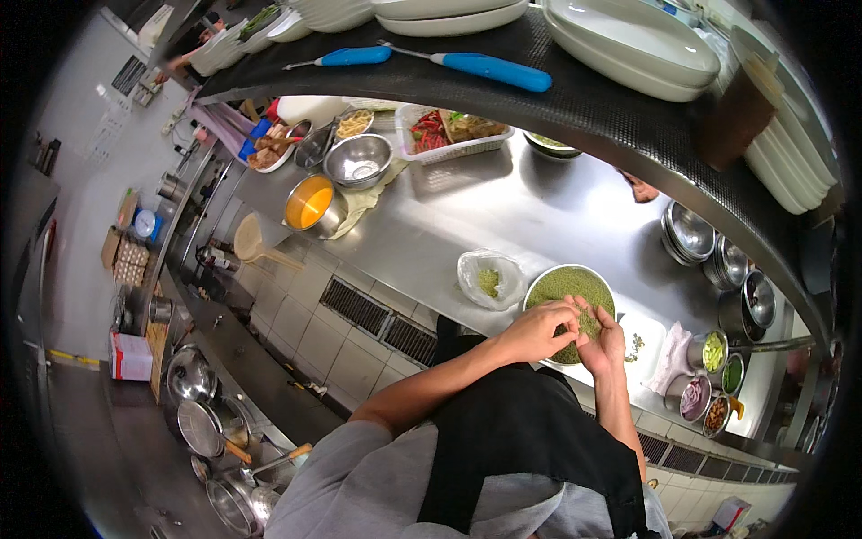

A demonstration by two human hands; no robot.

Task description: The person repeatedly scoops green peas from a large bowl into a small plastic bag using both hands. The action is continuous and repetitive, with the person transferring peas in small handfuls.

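Note:
A white round bowl (530, 296) full of small green beans or seeds stands at the steel counter's near edge. Over it, my right hand (601, 343) is turned palm up with some of the green grains (590, 323) lying in it. My left hand (544, 329) reaches across from the left, its thumb and fingertips brought together above that palm; whether a grain is pinched between them cannot be told. A clear plastic bag (490, 279) with a few green grains sits left of the bowl. A white tray (650, 337) holding a small scatter of bits lies to its right.
Right of the tray are a cloth (669, 357) and metal containers of chopped vegetables (714, 352). Stacked steel bowls (688, 232) stand farther back. A pot of orange liquid (314, 205) is at left. Overhead, a dark shelf (592, 121) carries white dishes and two blue-handled tools (495, 69).

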